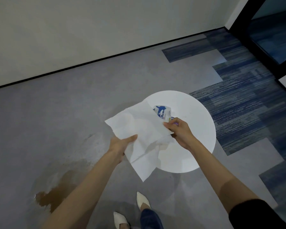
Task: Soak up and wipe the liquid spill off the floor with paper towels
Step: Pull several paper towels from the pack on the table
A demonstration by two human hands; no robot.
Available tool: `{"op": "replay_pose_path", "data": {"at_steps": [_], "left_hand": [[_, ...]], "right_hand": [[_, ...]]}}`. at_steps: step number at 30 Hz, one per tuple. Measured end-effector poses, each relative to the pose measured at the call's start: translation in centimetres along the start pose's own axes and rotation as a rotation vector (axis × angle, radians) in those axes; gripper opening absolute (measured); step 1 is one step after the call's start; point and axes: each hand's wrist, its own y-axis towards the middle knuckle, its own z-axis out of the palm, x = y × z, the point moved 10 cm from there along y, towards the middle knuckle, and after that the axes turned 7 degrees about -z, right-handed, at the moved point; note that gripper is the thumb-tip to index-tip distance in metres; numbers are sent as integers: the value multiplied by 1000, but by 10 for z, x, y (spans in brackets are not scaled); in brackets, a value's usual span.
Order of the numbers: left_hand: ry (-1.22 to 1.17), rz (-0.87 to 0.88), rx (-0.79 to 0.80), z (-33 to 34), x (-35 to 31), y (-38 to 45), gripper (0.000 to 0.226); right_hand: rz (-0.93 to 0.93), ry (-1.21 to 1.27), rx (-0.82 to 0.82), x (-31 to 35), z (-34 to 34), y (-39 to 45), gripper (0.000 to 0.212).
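Note:
A brown liquid spill (pixel 56 194) lies on the grey floor at the lower left, partly hidden by my left forearm. White paper towels (pixel 139 136) hang spread between both hands above the edge of a round white table (pixel 196 129). My left hand (pixel 122 142) pinches the towels' lower left side. My right hand (pixel 178 129) grips their right edge beside a tissue pack (pixel 162 111) with a blue dolphin print, which rests on the table and is partly covered by the towels.
A white wall with a black baseboard (pixel 89 61) runs along the far side. Blue patterned carpet tiles (pixel 246 103) cover the floor to the right, by a dark door frame (pixel 261 47). My white pointed shoes (pixel 144 202) stand below the table.

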Motion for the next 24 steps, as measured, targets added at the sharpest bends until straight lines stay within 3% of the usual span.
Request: {"op": "replay_pose_path", "data": {"at_steps": [3, 6, 10, 18, 24], "left_hand": [[14, 6, -88, -22, 7, 0, 43], [17, 28, -134, -36, 8, 1, 47], [53, 61, -152, -42, 6, 0, 42], [56, 67, -137, -46, 11, 1, 28], [40, 71, -131, -50, 16, 9, 24]], "right_hand": [[-94, -149, -226, -5, -21, 8, 27], [-143, -475, -385, -1, -36, 18, 36], [-58, -680, -245, -17, -13, 45, 49], [-196, -988, -25, -60, 23, 73, 32], [-146, -1229, -89, -75, 3, 86, 45]]}}
